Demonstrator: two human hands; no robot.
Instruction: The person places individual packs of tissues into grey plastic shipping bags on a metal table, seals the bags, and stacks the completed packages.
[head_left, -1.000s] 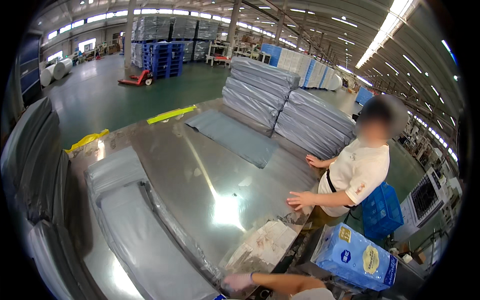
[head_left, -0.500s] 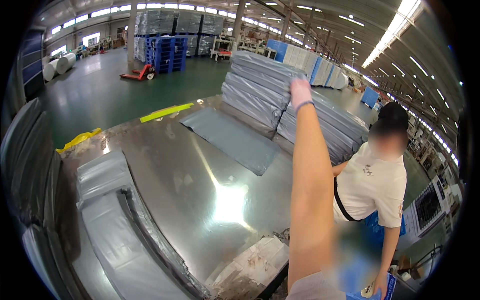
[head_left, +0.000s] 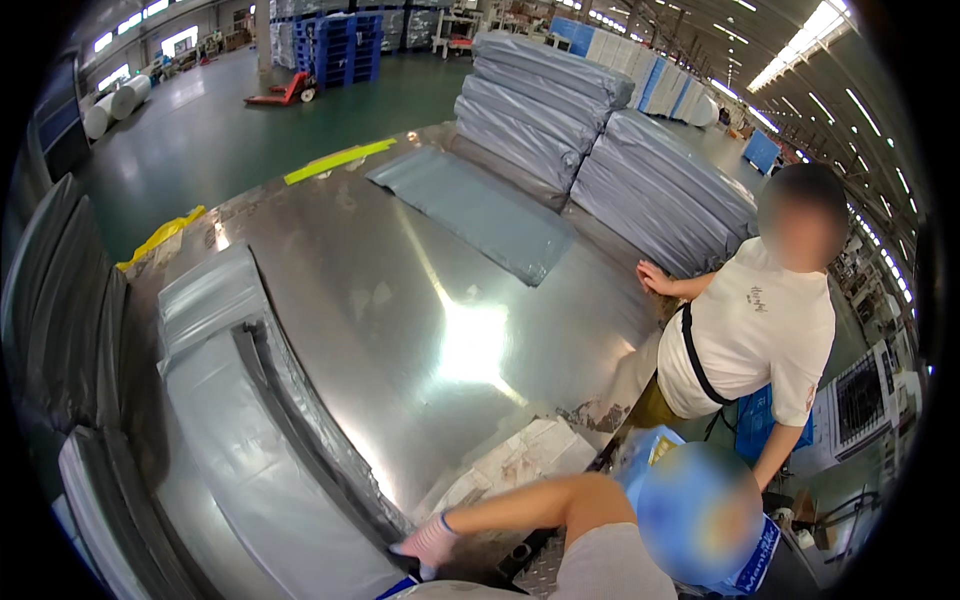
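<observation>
My right hand (head_left: pixel 428 545), in a pink striped glove, is low in the view at the near end of a stack of grey plastic bags (head_left: pixel 235 425). Its fingers are apart and reach toward the edge of the stack; no held object shows. My left hand is out of sight; only a bit of blue edging shows at the lower border. One flat grey plastic bag (head_left: pixel 475 215) lies on the shiny metal table (head_left: pixel 350 320). Beyond it rise tall piles of folded grey bags (head_left: pixel 540 105).
A person in a white shirt (head_left: pixel 750 330) stands on the right with one hand on the table, near a blue bag. More grey stacks (head_left: pixel 60 310) stand at left. A yellow-green strip (head_left: pixel 340 160) lies on the far edge. A red pallet jack (head_left: pixel 285 92) is on the floor.
My right hand has come from the tall far pile down to the near end of the left stack. The view has tilted downward. The other person now rests a hand on the table.
</observation>
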